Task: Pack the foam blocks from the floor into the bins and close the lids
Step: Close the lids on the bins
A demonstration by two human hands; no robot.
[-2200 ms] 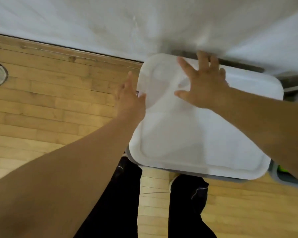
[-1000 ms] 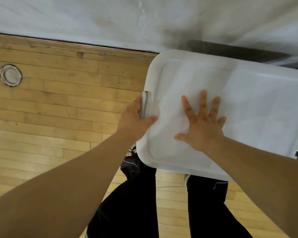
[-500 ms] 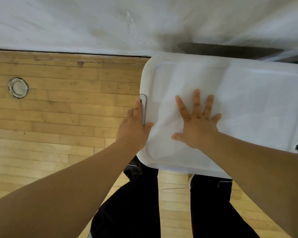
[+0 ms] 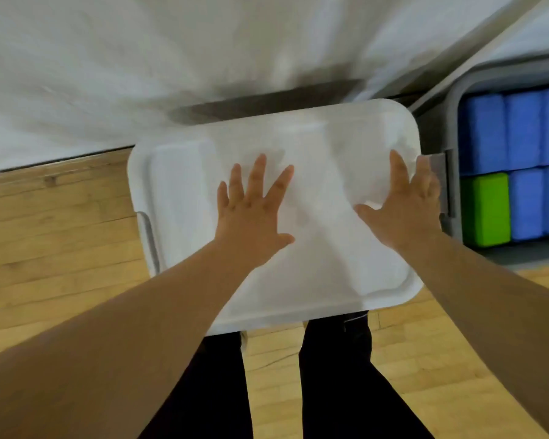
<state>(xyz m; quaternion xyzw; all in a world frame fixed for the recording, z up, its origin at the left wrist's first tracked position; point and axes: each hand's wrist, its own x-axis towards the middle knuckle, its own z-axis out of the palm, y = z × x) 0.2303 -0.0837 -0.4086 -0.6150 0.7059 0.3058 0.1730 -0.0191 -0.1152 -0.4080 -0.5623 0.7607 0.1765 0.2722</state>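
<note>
A white lid [image 4: 324, 172] covers the bin in front of me, by the wall. My left hand [image 4: 251, 213] lies flat on the middle of the lid, fingers spread. My right hand [image 4: 403, 207] rests on the lid's right edge, its fingers straight and reaching the grey latch [image 4: 439, 185] there. Another grey latch [image 4: 148, 239] lies up against the lid's left edge. To the right stands an uncovered grey bin [image 4: 454, 128] holding several blue foam blocks [image 4: 520, 128] and one green foam block [image 4: 484, 209].
A white wall [image 4: 140, 74] runs behind both bins. Light wooden floor [image 4: 54, 232] spreads to the left and below. My legs in black trousers [image 4: 336, 375] stand right against the near edge of the covered bin.
My left hand left the left latch and now lies flat on the lid's middle. My right hand slid from the middle to the right edge. The view swung right, showing the uncovered bin.
</note>
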